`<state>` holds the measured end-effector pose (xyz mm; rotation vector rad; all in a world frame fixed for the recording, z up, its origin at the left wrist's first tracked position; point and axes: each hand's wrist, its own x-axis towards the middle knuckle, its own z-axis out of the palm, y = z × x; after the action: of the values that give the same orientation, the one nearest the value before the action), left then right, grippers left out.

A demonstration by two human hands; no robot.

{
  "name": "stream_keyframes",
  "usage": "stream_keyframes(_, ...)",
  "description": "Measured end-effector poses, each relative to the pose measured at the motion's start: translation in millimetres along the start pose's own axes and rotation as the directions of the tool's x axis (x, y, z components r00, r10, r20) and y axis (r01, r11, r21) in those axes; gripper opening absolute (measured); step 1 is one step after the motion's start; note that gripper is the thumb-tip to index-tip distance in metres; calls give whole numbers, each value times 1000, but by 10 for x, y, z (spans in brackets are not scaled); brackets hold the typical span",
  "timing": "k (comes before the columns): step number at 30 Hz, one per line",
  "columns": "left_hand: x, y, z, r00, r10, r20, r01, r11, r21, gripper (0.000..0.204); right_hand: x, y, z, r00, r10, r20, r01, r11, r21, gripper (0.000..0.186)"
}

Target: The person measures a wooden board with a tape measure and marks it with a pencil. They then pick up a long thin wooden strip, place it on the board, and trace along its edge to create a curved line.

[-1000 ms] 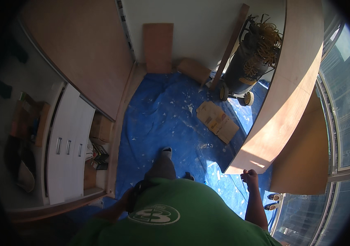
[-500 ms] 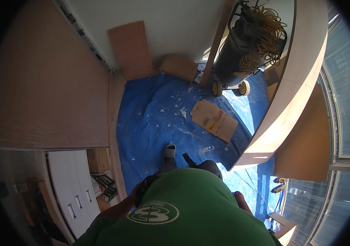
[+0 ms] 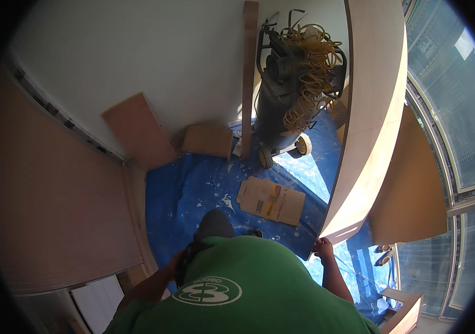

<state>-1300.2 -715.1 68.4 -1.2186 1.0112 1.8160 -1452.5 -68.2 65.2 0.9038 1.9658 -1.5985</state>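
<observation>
My right hand (image 3: 322,249) is raised in front of me, its fingers curled. It overlaps the near lower corner of a tall, pale wooden panel (image 3: 372,128). Whether the fingers grip that edge or something small, I cannot make out. My left hand (image 3: 176,266) hangs beside my waist, mostly hidden by my green shirt and dark clothing. Its fingers do not show. On the floor ahead lies a flattened cardboard box (image 3: 271,201).
A blue tarp (image 3: 193,189) covers the floor. Against the far wall stand a wheeled air compressor (image 3: 279,94) with coiled yellow hose, an upright board (image 3: 249,78), a leaning panel (image 3: 140,131) and a cardboard piece (image 3: 208,140). Shoes (image 3: 383,258) sit near the windows at right.
I have moved forward and the view has turned, so the cardboard and compressor appear lower and further left. My right hand has come up to the panel's near corner.
</observation>
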Motion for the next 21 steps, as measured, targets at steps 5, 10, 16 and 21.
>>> stream_keyframes(5,772,1716,-80,919,350,-182,-139,719,681,38,252,-365,277,981,-99,-169,109,993,55,26)
stream_keyframes(10,1424,4207,916,682,728,61,-511,416,752,47,-79,-57,874,916,281,-286,-230,953,198,25)
stream_keyframes(16,1955,7297,3739,475,788,391,-821,237,520,45,-1199,2281,1567,727,-85,-681,-259,885,-387,24)
stream_keyframes(21,1934,8980,4987,130,968,215,-826,-15,564,73,-1651,873,2276,725,521,-450,-413,852,322,27)
